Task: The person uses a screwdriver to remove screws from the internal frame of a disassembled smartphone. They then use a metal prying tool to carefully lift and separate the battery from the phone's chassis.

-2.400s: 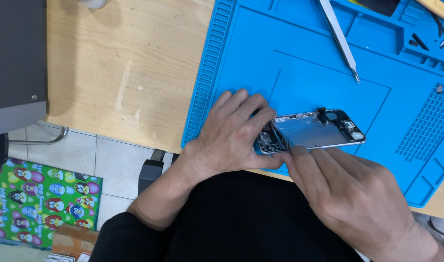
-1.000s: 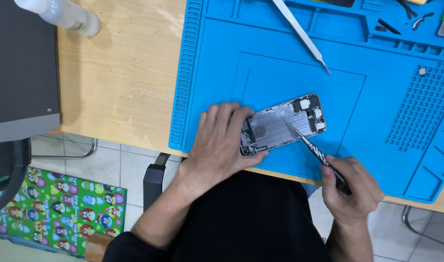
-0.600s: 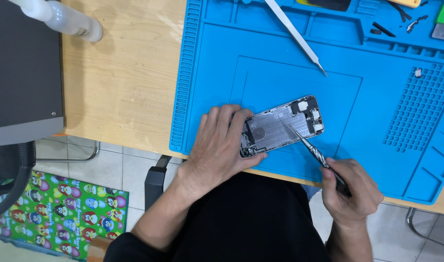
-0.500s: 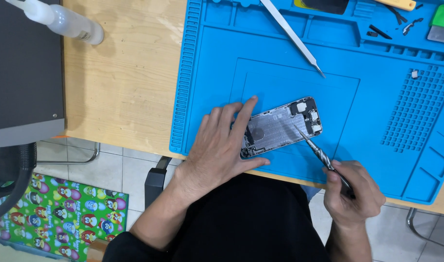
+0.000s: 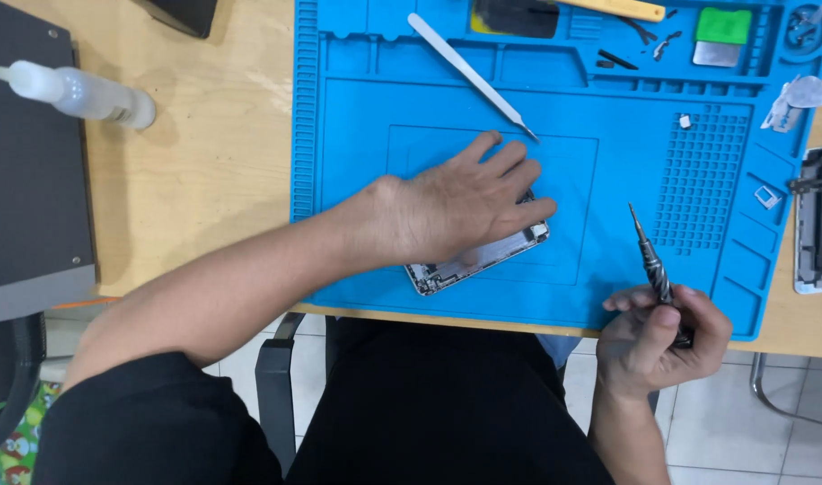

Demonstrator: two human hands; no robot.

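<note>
lifting away from the work, the screwdriver [image 5: 655,269] now points up and to the far side in the right hand [image 5: 662,346], its tip clear of the opened phone [image 5: 478,260]; half a second ago that tip sat on the phone's inner parts. the left hand [image 5: 456,207] has also changed, from bracing the phone's left end with fingers raised to lying flat across it, palm down, fingers spread toward the right and covering most of it. judging by this, the driving stroke has ended and the phone is only being held in place. the right grip is pressed together around the screwdriver's ridged handle, thumb and fingers curled. the left grip is spread, pinching nothing. the phone lies on the blue repair mat [image 5: 339,180], near the mat's near edge, under the left hand and well to the left of the right hand. tweezers [image 5: 469,74] rest farther off on the mat, apart from both hands.
</note>
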